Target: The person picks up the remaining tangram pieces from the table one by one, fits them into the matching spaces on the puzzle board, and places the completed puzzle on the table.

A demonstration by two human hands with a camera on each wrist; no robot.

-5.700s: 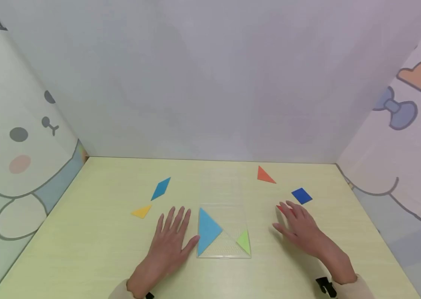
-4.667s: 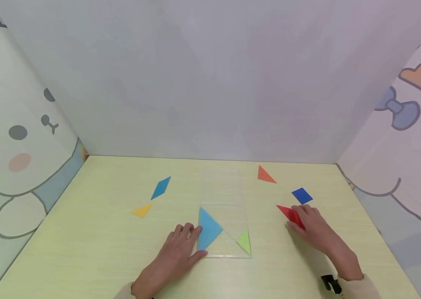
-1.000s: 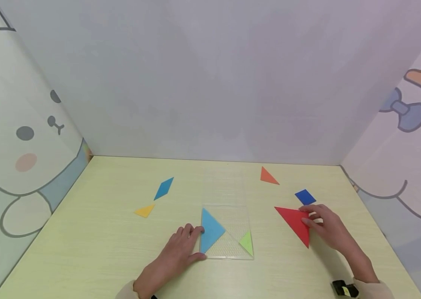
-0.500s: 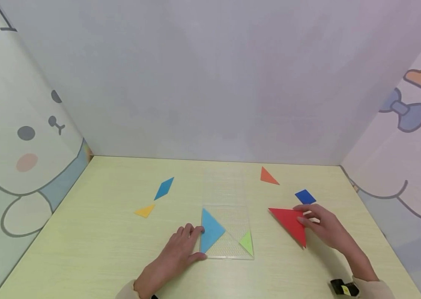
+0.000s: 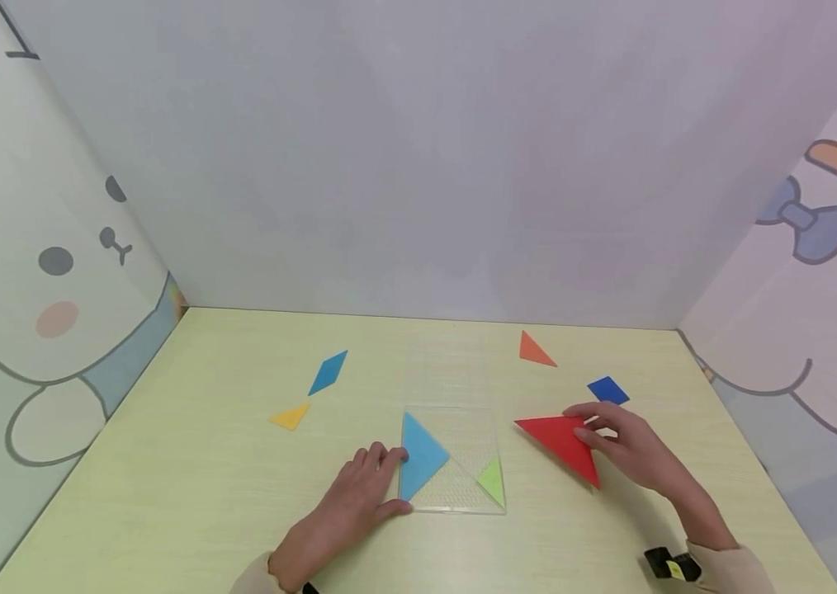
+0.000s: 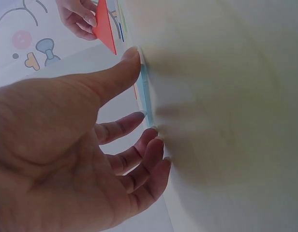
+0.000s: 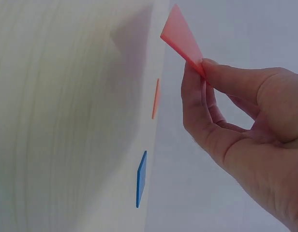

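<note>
My right hand (image 5: 630, 450) pinches a red triangle tangram piece (image 5: 558, 439) between thumb and fingers near its right corner. In the right wrist view the red piece is lifted off the table and casts a shadow on it. My left hand (image 5: 352, 499) holds the near left corner of a clear plastic tray (image 5: 456, 497), thumb at the front edge and index finger at the left side. Inside that tray lie a large light blue triangle (image 5: 421, 458) along the left side and a small green triangle (image 5: 493, 481) at the near right corner.
To the left lie a blue parallelogram (image 5: 328, 373) and a yellow triangle (image 5: 290, 416). An orange triangle (image 5: 535, 350) and a dark blue square (image 5: 607, 389) lie at the right. A clear panel (image 5: 446, 363) extends behind the tray. White walls (image 5: 433, 165) surround the table.
My right hand has reached the red triangle, picked it up and carried it left and off the table, tilting it. My left hand, earlier spread flat beside the tray, now holds its corner.
</note>
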